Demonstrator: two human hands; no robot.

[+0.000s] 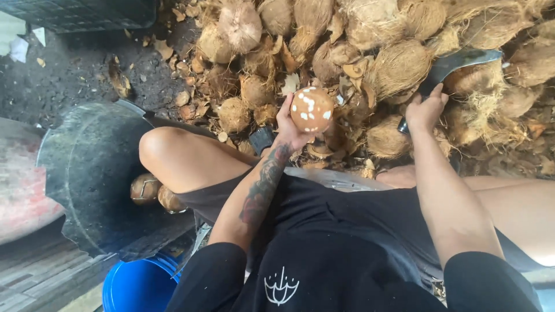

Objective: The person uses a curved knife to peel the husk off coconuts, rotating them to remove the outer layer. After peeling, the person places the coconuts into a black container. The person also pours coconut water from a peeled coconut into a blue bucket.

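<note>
My left hand (287,124) holds a husked brown coconut (311,110) with white chipped patches, raised in front of my knees. My right hand (425,110) grips the dark handle of a heavy curved machete (457,62), its blade pointing up and right over the pile. The blade is apart from the coconut, to its right. A large heap of fibrous unhusked coconuts (399,66) fills the ground ahead of both hands.
A big black tub (87,167) sits at my left with two peeled coconuts (153,193) inside. A blue bucket (139,286) stands below it. Husk scraps (173,63) litter the dark ground. A metal bowl rim (335,176) shows between my legs.
</note>
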